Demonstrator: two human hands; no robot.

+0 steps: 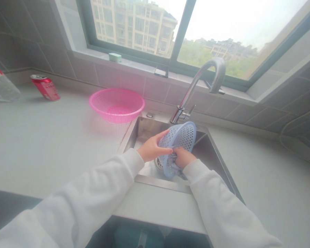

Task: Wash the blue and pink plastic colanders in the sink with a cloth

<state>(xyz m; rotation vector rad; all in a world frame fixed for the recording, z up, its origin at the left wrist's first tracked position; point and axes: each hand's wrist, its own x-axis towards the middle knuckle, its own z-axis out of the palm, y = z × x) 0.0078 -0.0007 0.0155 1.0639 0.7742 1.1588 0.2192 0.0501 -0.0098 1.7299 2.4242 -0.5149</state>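
Over the steel sink (155, 181), a blue perforated colander (187, 134) is tilted on its side, its open face turned to the right. My left hand (153, 147) grips it from the left, with the thumb near the rim and the other fingers behind its outer wall. Bunched in my right hand (184, 157) is a greyish cloth (176, 168), pressed against the colander's rim and inside. Part of the cloth is hidden by my fingers. The sink drain (158, 163) shows below my left hand.
A chrome faucet (193, 86) arches behind the sink. Left of it sits a pink basket (116, 119). Farther left are a red drink can (45, 88) and a clear plastic bag (2, 84). A pale green block (115, 57) rests on the windowsill.
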